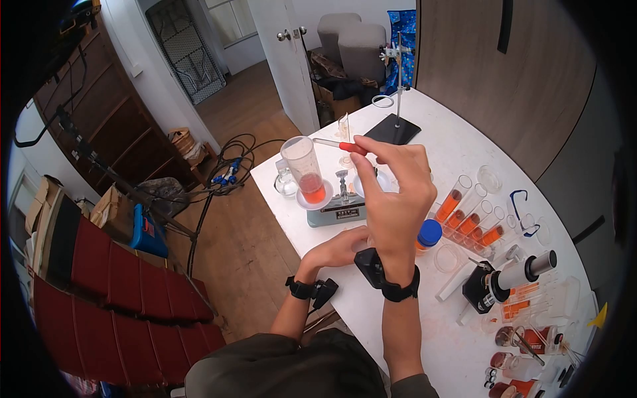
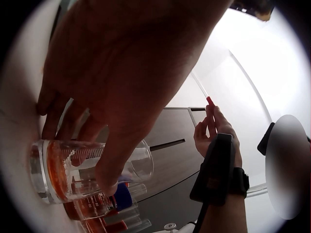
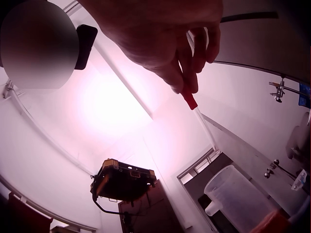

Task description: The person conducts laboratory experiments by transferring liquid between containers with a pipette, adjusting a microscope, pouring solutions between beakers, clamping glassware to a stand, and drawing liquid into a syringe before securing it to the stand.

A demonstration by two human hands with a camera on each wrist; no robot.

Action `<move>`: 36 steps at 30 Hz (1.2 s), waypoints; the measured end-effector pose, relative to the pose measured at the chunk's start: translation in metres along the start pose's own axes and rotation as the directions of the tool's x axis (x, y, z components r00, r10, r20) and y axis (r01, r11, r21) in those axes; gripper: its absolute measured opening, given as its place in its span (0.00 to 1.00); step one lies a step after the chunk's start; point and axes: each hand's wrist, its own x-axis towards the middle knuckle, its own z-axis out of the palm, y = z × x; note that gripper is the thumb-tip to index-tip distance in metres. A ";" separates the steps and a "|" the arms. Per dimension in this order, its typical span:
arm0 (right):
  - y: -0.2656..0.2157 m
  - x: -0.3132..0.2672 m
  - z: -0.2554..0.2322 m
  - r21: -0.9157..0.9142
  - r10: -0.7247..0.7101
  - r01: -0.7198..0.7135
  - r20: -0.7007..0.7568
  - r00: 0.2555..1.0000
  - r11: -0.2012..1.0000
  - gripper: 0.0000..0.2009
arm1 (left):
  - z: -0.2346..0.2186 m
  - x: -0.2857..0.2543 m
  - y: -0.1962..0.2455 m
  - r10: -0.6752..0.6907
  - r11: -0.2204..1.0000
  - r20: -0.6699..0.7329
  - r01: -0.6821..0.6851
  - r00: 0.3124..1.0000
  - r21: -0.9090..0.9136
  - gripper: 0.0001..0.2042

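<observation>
My right hand [image 1: 400, 199] pinches the red rubber bulb of a dropper [image 1: 348, 146] between thumb and fingertips. Its glass tube points left, with the tip at the rim of a clear plastic measuring cup [image 1: 302, 162] in the head view. That cup holds some red liquid and stands on the left pan of a balance scale [image 1: 337, 216]. Low on the table, my left hand [image 1: 342, 247] grips a glass beaker [image 2: 92, 170], thumb on one side and fingers on the other. A little orange-red liquid lies in the beaker, which my right arm hides in the head view.
Right of the hands stand a blue-capped bottle [image 1: 429, 233], a rack of test tubes [image 1: 472, 229] with orange liquid and a microscope [image 1: 494, 285]. A ring stand [image 1: 398, 123] is at the back. A small glass bottle [image 1: 285, 182] sits left of the scale.
</observation>
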 end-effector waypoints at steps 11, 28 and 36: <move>-0.011 0.019 -0.067 -0.115 0.163 -0.169 -0.059 0.985 0.979 0.12 | 0.002 0.005 -0.014 -0.040 0.994 0.027 0.038 0.999 0.100 0.30; 0.010 0.010 -0.102 -0.292 0.313 -0.182 0.506 0.804 0.939 0.10 | 0.002 0.005 -0.008 -0.110 0.990 0.041 0.106 0.993 0.092 0.33; 0.022 0.005 -0.094 -0.319 0.382 -0.231 0.575 0.724 0.919 0.07 | 0.000 0.005 -0.004 -0.128 0.987 0.055 0.122 0.990 0.103 0.33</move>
